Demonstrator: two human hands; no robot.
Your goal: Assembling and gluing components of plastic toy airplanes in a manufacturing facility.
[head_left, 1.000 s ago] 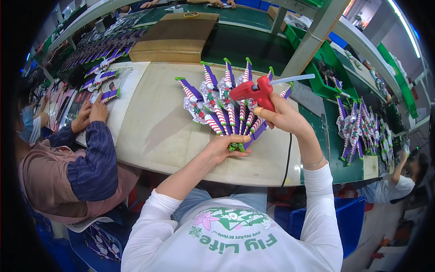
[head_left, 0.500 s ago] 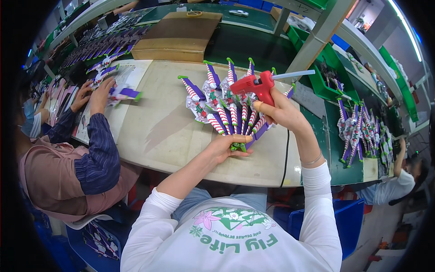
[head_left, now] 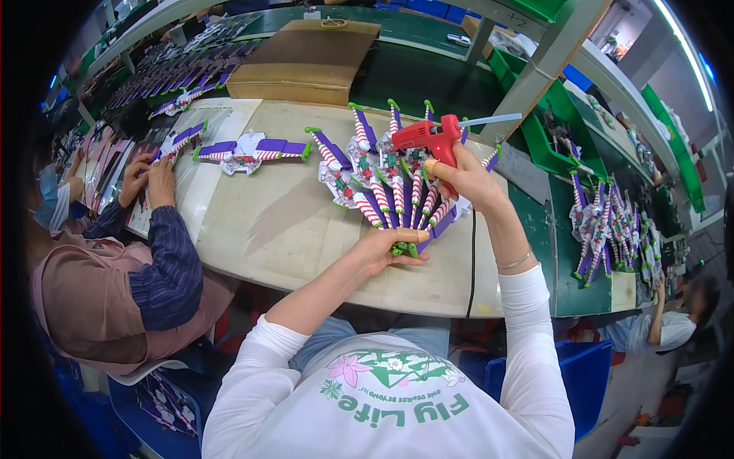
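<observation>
Several toy wing pieces (head_left: 386, 197), white and purple with red-striped arms and green tips, lie fanned out on the table before me. My left hand (head_left: 380, 251) is closed round their gathered near ends, with the thumb on top. Above the fan's right side, my right hand (head_left: 472, 182) grips a red glue gun (head_left: 430, 138) by its handle. From the gun's back sticks a pale glue stick (head_left: 493, 119), while the nozzle points left over the pieces. Whether the nozzle touches any piece, I cannot tell. Tan covers wrap some of my fingertips.
A co-worker at left handles a similar piece; another wing piece (head_left: 251, 151) lies between us. A cardboard box (head_left: 302, 65) stands behind. At right are a post (head_left: 539, 69), a green bin (head_left: 539, 145) and stacked wing pieces (head_left: 600, 222). A black cord (head_left: 472, 268) crosses the table edge.
My right hand and the glue gun have shifted slightly left over the fan. The co-worker has let go of one wing piece on the table and now handles another.
</observation>
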